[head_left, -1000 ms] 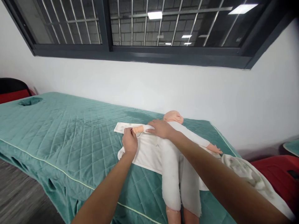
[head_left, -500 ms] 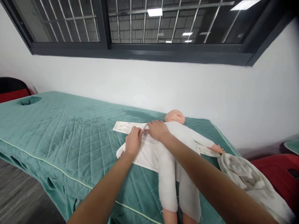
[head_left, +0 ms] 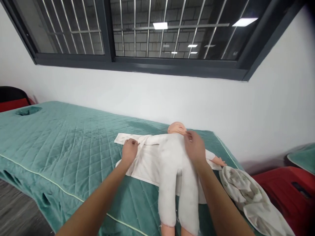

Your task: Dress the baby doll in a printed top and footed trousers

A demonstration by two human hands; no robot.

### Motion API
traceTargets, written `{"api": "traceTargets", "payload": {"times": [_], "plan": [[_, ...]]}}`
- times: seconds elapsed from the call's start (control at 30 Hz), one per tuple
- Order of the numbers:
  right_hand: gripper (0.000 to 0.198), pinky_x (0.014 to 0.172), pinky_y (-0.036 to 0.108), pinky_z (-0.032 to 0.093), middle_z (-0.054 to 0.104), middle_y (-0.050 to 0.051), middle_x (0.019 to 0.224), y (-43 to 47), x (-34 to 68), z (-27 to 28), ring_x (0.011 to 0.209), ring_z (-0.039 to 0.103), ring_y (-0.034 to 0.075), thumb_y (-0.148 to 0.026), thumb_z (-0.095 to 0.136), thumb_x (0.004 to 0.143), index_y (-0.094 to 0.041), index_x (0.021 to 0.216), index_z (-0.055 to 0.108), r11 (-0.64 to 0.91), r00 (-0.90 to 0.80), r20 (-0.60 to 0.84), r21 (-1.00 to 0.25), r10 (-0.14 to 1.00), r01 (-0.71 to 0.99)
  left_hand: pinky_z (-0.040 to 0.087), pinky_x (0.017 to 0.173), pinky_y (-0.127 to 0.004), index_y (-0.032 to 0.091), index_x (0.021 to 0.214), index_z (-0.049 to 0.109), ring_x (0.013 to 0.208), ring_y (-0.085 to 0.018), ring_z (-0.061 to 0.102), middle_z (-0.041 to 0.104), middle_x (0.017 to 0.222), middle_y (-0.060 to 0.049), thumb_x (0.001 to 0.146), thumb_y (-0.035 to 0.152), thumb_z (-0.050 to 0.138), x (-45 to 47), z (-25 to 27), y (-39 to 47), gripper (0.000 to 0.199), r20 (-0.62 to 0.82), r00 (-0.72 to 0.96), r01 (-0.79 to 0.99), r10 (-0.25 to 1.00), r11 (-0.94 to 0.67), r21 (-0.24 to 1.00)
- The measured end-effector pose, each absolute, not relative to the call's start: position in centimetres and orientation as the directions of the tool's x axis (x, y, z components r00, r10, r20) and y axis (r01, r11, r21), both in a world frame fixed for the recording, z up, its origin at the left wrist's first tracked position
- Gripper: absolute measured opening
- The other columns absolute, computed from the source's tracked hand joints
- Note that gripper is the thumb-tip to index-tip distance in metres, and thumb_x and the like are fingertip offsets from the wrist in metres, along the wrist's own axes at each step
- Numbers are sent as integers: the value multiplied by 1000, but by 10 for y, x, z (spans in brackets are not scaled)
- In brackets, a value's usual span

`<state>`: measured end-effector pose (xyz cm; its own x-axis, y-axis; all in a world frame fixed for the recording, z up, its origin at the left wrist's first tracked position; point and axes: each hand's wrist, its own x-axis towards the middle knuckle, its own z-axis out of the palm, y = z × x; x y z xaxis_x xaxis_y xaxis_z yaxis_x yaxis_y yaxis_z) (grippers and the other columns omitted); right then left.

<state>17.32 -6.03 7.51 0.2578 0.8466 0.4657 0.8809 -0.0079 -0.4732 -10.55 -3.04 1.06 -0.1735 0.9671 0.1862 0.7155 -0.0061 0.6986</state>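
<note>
A baby doll (head_left: 172, 154) with a white cloth body lies face up on the green quilted bed cover, its head toward the wall. Beneath it spreads a white baby shirt (head_left: 147, 162), one sleeve stretched out to the left along the doll's arm. My left hand (head_left: 130, 151) is closed, pinching the shirt's fabric by that sleeve. At the doll's neck and shoulder, below its head (head_left: 177, 127), my right hand (head_left: 195, 146) has its fingers bent together against the doll. The palm hides part of that grip. The doll's other hand (head_left: 219, 161) shows beyond my right wrist.
A crumpled white patterned cloth (head_left: 246, 190) lies at the bed's right edge, beside a red chair (head_left: 287, 190). The bed cover (head_left: 81, 147) extends left to a face hole (head_left: 28, 110). Behind stand a white wall and a dark-framed window (head_left: 172, 67).
My right hand has left the sleeve area and moved right to the doll's neck and shoulder. My left hand has shifted left, drawing the shirt's fabric. The view has tilted up slightly.
</note>
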Motion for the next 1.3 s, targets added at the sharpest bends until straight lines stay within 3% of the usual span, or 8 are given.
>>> {"api": "traceTargets", "payload": {"times": [0.1,0.23,0.33,0.5,0.73,1.03,1.13,1.3], "plan": [[41,81,39,46,71,13,102,-76,201,52,98,64,31,-38,32,93,-18,117,59,-262,518,340,-576,785,774,45,73,-28,16,80,68,83,-21,66,72,87,-7,83,32,58,-116,19,-22,19,93,-70,699,993,-18,715],[48,78,44,46,72,16,97,-84,212,41,93,66,35,-49,29,94,-19,119,58,-393,542,201,-494,816,775,41,66,-27,18,58,61,72,-20,63,68,67,-3,75,31,66,-113,27,-17,22,36,23,702,999,-42,711],[53,79,47,46,72,19,94,-85,213,45,93,67,39,-51,28,93,-17,124,55,-412,538,168,-473,826,779,41,65,-27,19,63,58,72,-19,61,67,70,-2,77,33,62,-100,35,-17,20,68,-22,692,997,-34,721],[55,86,44,47,72,17,105,-88,209,47,103,65,36,-53,34,91,-19,128,54,-318,551,161,-672,819,669,42,66,-26,21,76,56,74,-17,59,66,78,-1,86,39,52,-72,48,-17,22,123,-47,633,991,-66,772],[62,82,36,52,71,13,113,-86,194,37,95,69,26,-58,48,85,-19,133,49,-156,508,85,-897,857,413,43,69,-26,19,80,60,75,-15,58,66,83,0,86,35,52,-31,58,-12,19,202,51,579,978,-194,792],[73,97,40,48,63,14,129,-82,163,16,108,65,25,-63,55,82,-23,141,38,-16,321,91,-948,943,317,45,86,-32,16,95,67,95,-23,63,72,102,-9,85,27,56,-12,88,-4,18,277,66,599,959,-260,757],[77,99,40,47,56,14,137,-81,162,12,111,63,24,-63,56,82,-26,145,33,14,226,88,-951,970,310,45,88,-33,17,97,67,100,-24,63,70,107,-10,87,23,55,-7,97,-17,17,297,139,700,945,-306,645],[83,108,42,39,48,15,144,-79,168,9,126,53,25,-66,56,81,-27,149,27,23,113,59,-955,992,297,48,76,-34,16,100,66,89,-24,67,65,115,-13,94,24,45,-6,111,-57,24,234,325,887,917,-381,260]]}}
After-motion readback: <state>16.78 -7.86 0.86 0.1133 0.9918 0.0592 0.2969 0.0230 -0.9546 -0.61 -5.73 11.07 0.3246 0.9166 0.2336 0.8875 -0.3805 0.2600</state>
